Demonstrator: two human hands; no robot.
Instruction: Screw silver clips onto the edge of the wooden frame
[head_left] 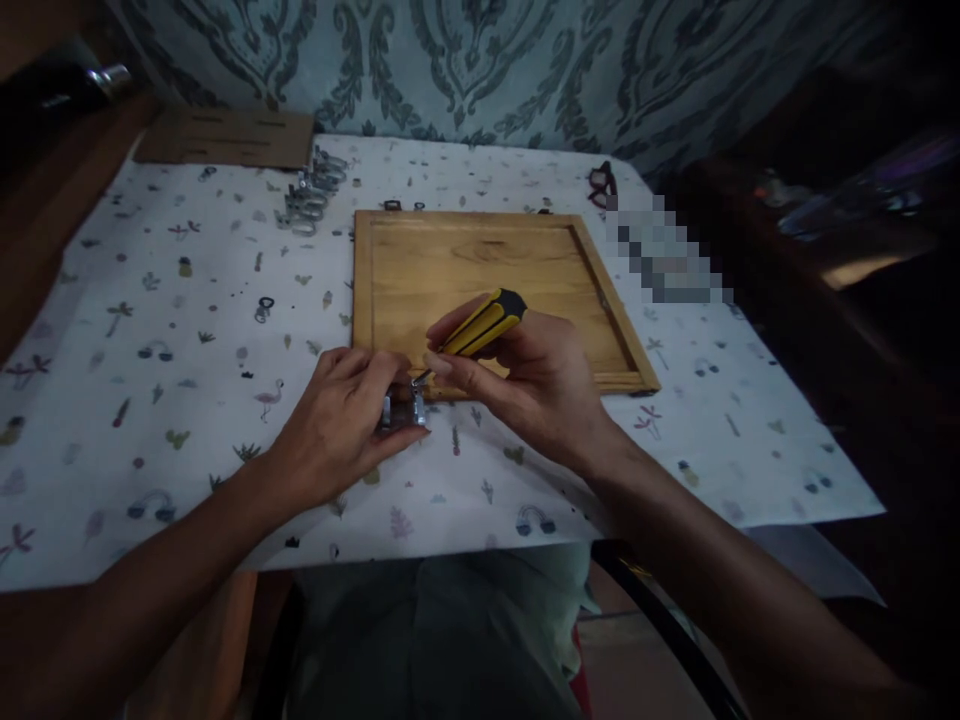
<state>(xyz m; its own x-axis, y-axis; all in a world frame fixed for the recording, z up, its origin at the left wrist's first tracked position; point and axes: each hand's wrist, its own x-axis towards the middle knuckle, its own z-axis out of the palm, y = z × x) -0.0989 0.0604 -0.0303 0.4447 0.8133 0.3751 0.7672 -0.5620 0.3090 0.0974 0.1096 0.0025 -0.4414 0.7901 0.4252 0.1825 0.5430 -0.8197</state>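
Observation:
My right hand (pixel 536 385) is closed around a yellow-and-black screwdriver (pixel 484 325), its shaft angled down to the left. The screwdriver's tip meets a small shiny metal fitting (pixel 405 408), which looks like a cabinet hinge. My left hand (pixel 341 415) grips this fitting between thumb and fingers, beside the near left corner of a framed wooden panel (pixel 487 275). The panel lies flat on the table, and its near edge is partly covered by my hands. Fingers hide part of the fitting, so I cannot tell whether it touches the wood.
Several similar metal fittings (pixel 307 200) lie at the back left near a brown cardboard piece (pixel 225 138). A small dark ring-shaped item (pixel 264 308) rests left of the panel. Dark-red glasses (pixel 601 185) lie at the back right. A patterned cloth (pixel 187 400) covers the table.

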